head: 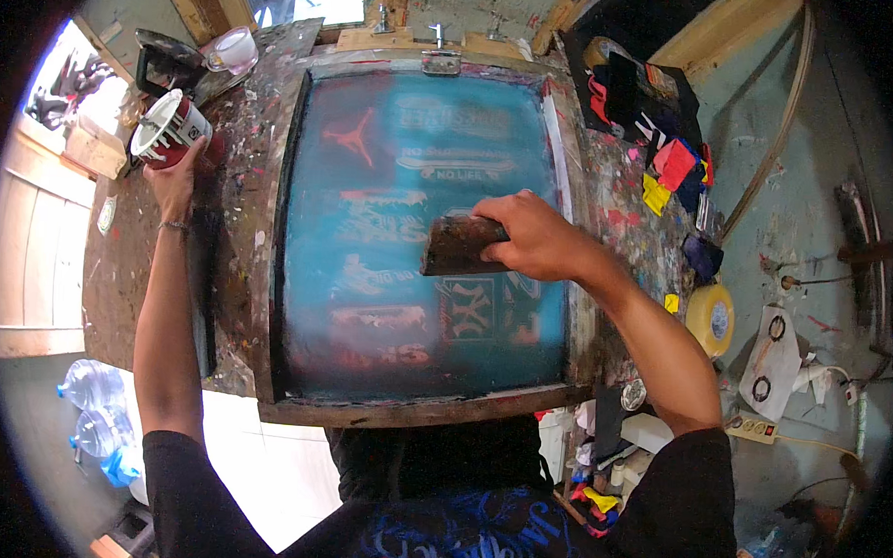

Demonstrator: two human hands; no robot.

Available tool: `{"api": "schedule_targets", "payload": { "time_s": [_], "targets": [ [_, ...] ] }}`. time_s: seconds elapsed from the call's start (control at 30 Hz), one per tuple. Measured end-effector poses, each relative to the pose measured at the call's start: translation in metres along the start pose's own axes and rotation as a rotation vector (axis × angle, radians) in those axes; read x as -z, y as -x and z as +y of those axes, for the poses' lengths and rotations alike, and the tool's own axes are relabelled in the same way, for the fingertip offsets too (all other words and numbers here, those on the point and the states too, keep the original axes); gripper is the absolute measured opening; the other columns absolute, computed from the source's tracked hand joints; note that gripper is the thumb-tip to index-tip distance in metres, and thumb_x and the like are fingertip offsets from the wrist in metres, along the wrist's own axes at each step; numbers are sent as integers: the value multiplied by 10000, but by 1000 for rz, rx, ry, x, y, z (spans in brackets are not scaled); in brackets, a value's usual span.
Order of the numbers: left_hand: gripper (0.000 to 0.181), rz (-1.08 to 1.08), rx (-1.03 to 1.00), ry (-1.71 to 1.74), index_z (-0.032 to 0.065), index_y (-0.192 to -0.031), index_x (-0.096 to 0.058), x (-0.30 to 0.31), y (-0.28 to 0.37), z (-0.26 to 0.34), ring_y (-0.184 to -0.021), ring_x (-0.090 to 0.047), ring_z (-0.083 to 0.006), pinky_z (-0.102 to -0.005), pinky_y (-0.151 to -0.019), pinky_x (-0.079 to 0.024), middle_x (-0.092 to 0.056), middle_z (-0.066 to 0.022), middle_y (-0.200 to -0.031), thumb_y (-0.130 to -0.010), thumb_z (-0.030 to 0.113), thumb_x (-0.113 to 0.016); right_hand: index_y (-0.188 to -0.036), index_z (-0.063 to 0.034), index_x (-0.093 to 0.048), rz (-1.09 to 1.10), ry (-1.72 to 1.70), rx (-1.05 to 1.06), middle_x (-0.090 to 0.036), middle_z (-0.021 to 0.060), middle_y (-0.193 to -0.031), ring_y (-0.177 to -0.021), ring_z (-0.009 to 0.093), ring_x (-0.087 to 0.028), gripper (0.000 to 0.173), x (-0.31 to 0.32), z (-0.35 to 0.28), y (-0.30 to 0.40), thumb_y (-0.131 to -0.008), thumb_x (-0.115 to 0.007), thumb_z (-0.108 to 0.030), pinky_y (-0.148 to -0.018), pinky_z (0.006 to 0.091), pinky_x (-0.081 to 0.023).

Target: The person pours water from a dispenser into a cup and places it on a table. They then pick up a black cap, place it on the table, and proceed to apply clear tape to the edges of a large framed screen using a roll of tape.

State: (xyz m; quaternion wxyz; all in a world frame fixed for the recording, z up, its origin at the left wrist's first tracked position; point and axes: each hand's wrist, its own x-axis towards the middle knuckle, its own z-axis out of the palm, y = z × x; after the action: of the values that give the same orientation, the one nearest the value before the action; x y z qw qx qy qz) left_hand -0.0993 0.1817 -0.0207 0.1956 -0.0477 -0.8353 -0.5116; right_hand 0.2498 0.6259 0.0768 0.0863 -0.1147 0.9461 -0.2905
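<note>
A screen-printing frame (423, 418) with a blue-green mesh (314, 267) lies on the paint-spattered workbench (229, 271) before me. Several stencilled designs and letterings show in the mesh. My right hand (529, 234) grips a dark squeegee (455, 244) over the middle of the screen; whether its edge touches the mesh I cannot tell. To the left of the frame, my left hand (175, 177) holds a tub (173, 131) with white ink dripping down its side and rim. A metal hinge clamp (441, 62) sits at the frame's far edge.
At the far left of the bench stands a clear mug (235, 49). Red and yellow cloth scraps (673, 165) lie along the right side, with a roll of tape (711, 319) nearer me. A power strip (752, 428) is at the lower right.
</note>
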Motion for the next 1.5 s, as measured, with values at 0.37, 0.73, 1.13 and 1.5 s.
{"api": "schedule_targets", "payload": {
  "time_s": [0.37, 0.73, 1.13, 1.5],
  "targets": [
    [922, 131, -41, -112, -88, -1277, -417, -7, 35, 34, -1148, -534, -255, -370, -1001, -443, -497, -172, -1272, -626, 322, -924, -999, 4, -643, 35, -18, -24, -663, 219, -951, -940, 416, -619, 348, -9, 8, 11, -689, -739, -124, -817, 468, -484],
    [924, 44, -34, 0, -83, -1290, -409, -8, 38, 41, -1155, -524, -247, -362, -996, -448, -481, -165, -1274, -623, 289, -929, -995, -1, -653, 18, 23, -71, -668, 216, -965, -956, 402, -620, 329, -10, 6, 8, -701, -731, -127, -852, 456, -476],
    [980, 72, -52, 22, -88, -1307, -375, -6, 28, 16, -1170, -530, -262, -367, -1013, -444, -495, -175, -1293, -613, 330, -926, -1074, -3, -637, -9, 16, -92, -660, 215, -1017, -994, 408, -606, 381, -11, 5, 5, -724, -726, -126, -905, 456, -455],
    [931, 115, -66, -59, -103, -1246, -418, -12, 28, 9, -1150, -539, -256, -374, -982, -465, -506, -185, -1261, -603, 328, -936, -989, -14, -640, 53, 84, -72, -664, 232, -966, -963, 426, -624, 302, -14, 7, 8, -701, -674, -97, -871, 494, -499]
  ]
}}
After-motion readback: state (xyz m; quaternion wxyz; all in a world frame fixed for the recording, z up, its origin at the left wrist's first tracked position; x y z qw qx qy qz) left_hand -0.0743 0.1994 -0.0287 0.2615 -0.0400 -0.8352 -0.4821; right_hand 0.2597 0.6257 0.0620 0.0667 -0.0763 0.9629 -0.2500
